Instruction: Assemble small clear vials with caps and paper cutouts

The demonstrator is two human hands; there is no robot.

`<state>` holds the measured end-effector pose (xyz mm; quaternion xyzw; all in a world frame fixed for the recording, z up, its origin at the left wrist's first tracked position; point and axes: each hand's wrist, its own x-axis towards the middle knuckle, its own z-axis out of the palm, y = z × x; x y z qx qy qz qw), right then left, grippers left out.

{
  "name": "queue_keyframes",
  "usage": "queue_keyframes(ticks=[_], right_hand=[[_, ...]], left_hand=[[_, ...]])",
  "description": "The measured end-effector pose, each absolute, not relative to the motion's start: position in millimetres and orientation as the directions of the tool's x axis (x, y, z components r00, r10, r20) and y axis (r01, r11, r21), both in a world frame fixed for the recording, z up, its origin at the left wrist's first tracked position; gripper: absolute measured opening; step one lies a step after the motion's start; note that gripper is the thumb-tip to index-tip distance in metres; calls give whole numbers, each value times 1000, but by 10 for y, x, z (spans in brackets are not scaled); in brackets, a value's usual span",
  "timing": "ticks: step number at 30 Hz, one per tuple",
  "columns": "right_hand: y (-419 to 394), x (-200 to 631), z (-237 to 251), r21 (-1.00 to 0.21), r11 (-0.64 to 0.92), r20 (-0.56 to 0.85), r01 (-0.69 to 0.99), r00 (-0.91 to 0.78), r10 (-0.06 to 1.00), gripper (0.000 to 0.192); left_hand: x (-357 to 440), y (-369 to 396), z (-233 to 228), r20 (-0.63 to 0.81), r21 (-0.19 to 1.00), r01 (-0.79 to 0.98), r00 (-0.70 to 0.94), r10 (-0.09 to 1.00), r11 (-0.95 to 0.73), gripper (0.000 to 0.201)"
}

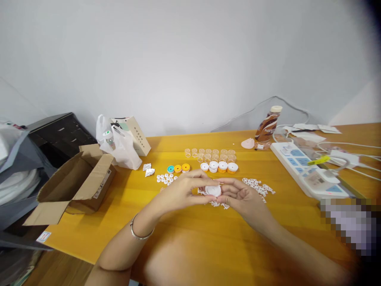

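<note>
Between my two hands is a small white round cap-like part (pixel 213 191), held above the table. My left hand (pixel 190 188) pinches it from the left, and my right hand (pixel 238 194) grips its right edge with thumb and fingers. Below and beside the hands lie white cut-out plastic pieces (pixel 256 186). Behind them stands a row of white and orange round parts (pixel 222 167), with clear cups (pixel 216 154) lined up farther back. Left of these sit teal and orange rings (pixel 177 169) and several small white pieces (pixel 165 178).
An open cardboard box (pixel 89 186) stands at the left, near a white plastic bag (pixel 125 147) and a printed carton (pixel 138 135). Foil scraps (pixel 149 172) lie beside them. At the right are a brown drink bottle (pixel 268 125), a power strip (pixel 297 165) and loose cables.
</note>
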<state>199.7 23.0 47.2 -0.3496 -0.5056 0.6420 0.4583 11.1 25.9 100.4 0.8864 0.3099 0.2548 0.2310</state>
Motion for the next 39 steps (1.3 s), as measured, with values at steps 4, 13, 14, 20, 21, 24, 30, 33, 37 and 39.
queue_keyframes(ticks=[4,13,14,20,21,24,30,33,37,39], right_hand=[[220,2005,225,-966,-153,-42,-207,-459,887,36],[-10,2123,-266,-971,-226,-150,-76,-541,827,27],[-14,2133,-267,-977,-209,-155,-40,-540,827,26],[-30,2154,-254,-985,-120,-167,123,-525,835,23],[-33,2155,-256,-985,-101,-161,141,-521,838,22],[-38,2158,-254,-980,-47,-142,196,-508,849,17],[-54,2150,-262,-980,-18,-116,197,-497,860,14],[-58,2162,-260,-983,-10,-107,185,-524,845,15],[80,2313,-188,-953,137,-11,271,-481,877,21],[225,2446,-150,-889,253,128,382,-323,938,21]], left_hand=[[88,246,764,234,596,459,686,689,-660,31],[127,18,152,162,672,387,754,636,-631,35],[131,1,107,172,663,389,752,636,-639,35],[142,-59,-59,220,550,418,763,608,-723,31],[143,-62,-70,218,536,420,769,601,-732,31],[145,-61,-84,210,520,424,778,592,-742,29],[150,-40,-103,194,575,427,757,623,-698,26],[154,-37,-105,188,587,415,765,616,-695,24],[154,-49,-69,184,592,405,774,606,-697,27],[149,-58,-38,190,597,398,774,604,-697,35]])
